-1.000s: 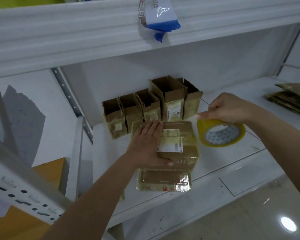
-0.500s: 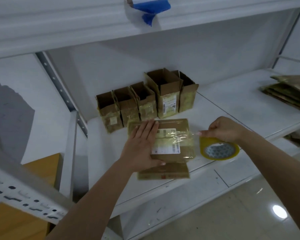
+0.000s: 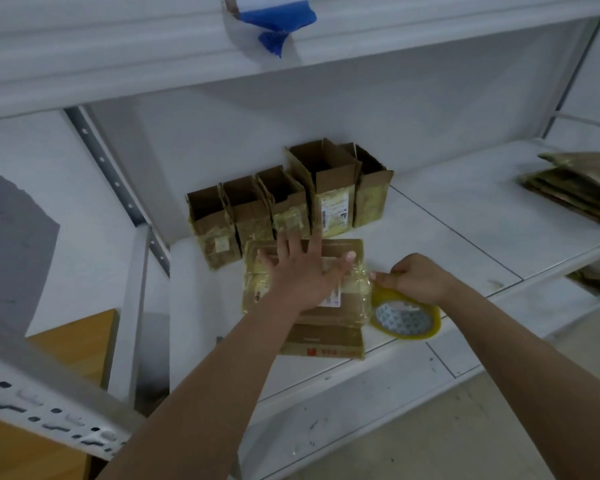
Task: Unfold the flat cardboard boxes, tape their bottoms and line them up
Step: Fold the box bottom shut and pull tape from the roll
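Observation:
A brown cardboard box (image 3: 329,327) lies bottom-up on the white shelf (image 3: 458,233), with clear tape stretched across it. My left hand (image 3: 303,268) presses flat on the box, fingers spread. My right hand (image 3: 418,278) grips a yellow roll of tape (image 3: 406,318) just right of the box, the tape strip still joined to it. Behind, a row of several unfolded boxes (image 3: 288,202) stands upright with open tops against the back wall.
A stack of flat cardboard boxes (image 3: 582,185) lies at the far right of the shelf. A blue and white bag (image 3: 274,19) hangs over the upper shelf edge. A perforated metal post (image 3: 32,393) crosses the lower left, beside a wooden panel (image 3: 77,344).
My right hand has brought the tape roll down from above the shelf to the box's right side, drawing tape across it. My left hand has slid further up the box.

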Demonstrator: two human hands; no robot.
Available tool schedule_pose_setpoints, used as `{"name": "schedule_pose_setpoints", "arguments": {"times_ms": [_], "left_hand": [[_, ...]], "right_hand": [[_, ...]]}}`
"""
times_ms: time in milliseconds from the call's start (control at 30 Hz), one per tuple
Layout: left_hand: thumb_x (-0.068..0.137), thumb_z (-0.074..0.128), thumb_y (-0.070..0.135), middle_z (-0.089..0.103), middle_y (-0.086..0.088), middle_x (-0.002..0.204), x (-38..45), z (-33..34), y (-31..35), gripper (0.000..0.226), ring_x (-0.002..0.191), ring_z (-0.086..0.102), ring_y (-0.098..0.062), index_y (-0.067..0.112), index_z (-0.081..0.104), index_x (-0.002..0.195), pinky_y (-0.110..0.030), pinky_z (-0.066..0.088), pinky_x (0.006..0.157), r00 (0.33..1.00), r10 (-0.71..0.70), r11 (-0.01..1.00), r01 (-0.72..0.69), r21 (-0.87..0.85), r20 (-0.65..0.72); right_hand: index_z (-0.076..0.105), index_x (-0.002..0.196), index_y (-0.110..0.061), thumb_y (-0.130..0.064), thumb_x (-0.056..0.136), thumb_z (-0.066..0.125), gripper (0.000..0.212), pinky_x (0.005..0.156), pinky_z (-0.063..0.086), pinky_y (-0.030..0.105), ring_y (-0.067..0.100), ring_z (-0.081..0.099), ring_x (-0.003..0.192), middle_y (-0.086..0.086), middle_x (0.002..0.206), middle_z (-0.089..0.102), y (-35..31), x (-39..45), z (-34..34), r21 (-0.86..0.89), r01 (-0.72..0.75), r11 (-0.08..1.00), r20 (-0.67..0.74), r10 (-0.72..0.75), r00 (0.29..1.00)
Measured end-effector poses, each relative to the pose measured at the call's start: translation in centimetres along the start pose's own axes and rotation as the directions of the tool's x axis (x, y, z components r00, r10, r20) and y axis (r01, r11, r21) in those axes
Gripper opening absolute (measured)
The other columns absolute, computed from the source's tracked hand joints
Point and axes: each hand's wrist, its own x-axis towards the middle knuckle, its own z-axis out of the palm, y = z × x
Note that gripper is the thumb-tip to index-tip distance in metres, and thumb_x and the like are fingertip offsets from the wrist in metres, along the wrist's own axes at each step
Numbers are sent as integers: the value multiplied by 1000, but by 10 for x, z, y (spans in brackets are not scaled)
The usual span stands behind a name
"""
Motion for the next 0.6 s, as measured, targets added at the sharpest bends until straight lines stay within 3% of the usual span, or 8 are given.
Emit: {"name": "schedule_pose_setpoints", "arguments": {"times_ms": [100, 233, 333, 400, 500, 600], "left_hand": [[66, -12, 86, 4, -9, 163, 5, 19, 4, 104, 148, -13, -34, 33, 4, 155, -70, -6, 109, 996, 1, 985, 14, 173, -87], [74, -9, 86, 20, -8, 159, 12, 30, -1, 92, 149, -2, -32, 40, 14, 150, -66, -3, 111, 979, 39, 986, -5, 165, -200], [80, -1, 83, 25, -4, 158, 15, 29, -2, 86, 149, 4, -28, 38, 23, 150, -60, 2, 116, 974, 44, 990, -13, 137, -224], [91, 18, 72, 33, -3, 155, 11, 29, -3, 73, 148, 13, -25, 30, 34, 148, -52, 9, 119, 945, 67, 997, -53, 54, -319], [97, 51, 36, 46, -10, 146, 1, 27, -9, 47, 141, 32, -28, 13, 52, 138, -48, 26, 116, 863, 73, 951, -211, -227, -500], [95, 53, 18, 46, -12, 142, -15, 22, -29, 41, 137, 37, -28, 6, 54, 134, -43, 35, 112, 828, 61, 882, -306, -359, -557]], "right_hand": [[71, 73, 0, -68, 83, 57, 70, 75, 53, 40, 24, 67, 72, 13, 71, 68, 0, 2, 5, -15, -4, 1000, 25, 4, 1000], [58, 60, -10, -73, 82, 52, 67, 61, 43, 32, 18, 59, 63, 4, 61, 56, 3, 2, 14, -46, -29, 999, -65, 26, 998], [56, 60, -12, -75, 83, 48, 67, 60, 40, 30, 18, 59, 66, 3, 62, 57, 2, 2, 17, -61, -68, 996, -122, 61, 991], [54, 59, -14, -75, 84, 48, 66, 61, 40, 30, 18, 58, 66, 2, 62, 57, 1, 1, 19, -59, -81, 995, -142, 72, 987], [56, 60, -14, -76, 83, 47, 67, 59, 40, 30, 17, 58, 65, 3, 63, 58, 4, -1, 21, -57, -82, 995, -164, 72, 984], [58, 63, -13, -78, 81, 46, 69, 59, 41, 31, 17, 58, 65, 3, 64, 60, 6, -3, 21, -58, -70, 996, -186, 58, 981]]}}
